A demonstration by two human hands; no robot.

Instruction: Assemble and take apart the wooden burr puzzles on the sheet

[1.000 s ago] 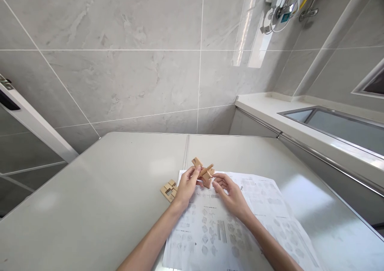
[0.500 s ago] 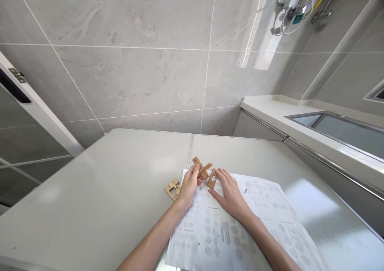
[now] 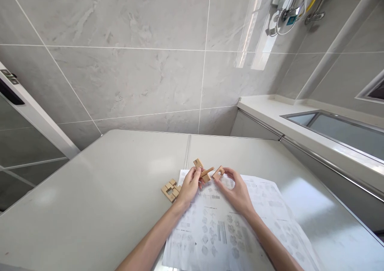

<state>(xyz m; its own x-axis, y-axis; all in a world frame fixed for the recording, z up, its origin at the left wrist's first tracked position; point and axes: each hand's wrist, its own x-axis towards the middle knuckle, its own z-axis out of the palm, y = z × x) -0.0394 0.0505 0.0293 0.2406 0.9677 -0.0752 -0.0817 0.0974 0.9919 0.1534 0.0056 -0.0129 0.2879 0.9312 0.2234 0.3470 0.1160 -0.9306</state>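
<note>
Between the fingers of my left hand (image 3: 191,185) are interlocked wooden puzzle pieces (image 3: 206,175), one bar sticking out to the right and another up to the left. My right hand (image 3: 237,189) pinches a flat wooden puzzle piece with a cut-out (image 3: 218,173) between thumb and fingertips. A small gap separates this piece from the ones in my left hand. On the table, left of my left wrist, lies a group of notched wooden pieces (image 3: 170,190) with a hole in the middle. Under both hands a printed instruction sheet (image 3: 216,223) is spread out.
The pale table (image 3: 105,191) has a seam running to its far edge. Beyond it stands a grey tiled wall (image 3: 135,79). At right is a counter with a sink (image 3: 336,129); a power strip with cables (image 3: 285,3) hangs above. A white-framed door (image 3: 39,111) is at left.
My right hand has closed on the cut-out piece, turned it and tilted it up toward the left-hand pieces. The left hand keeps its hold. The view has shifted slightly.
</note>
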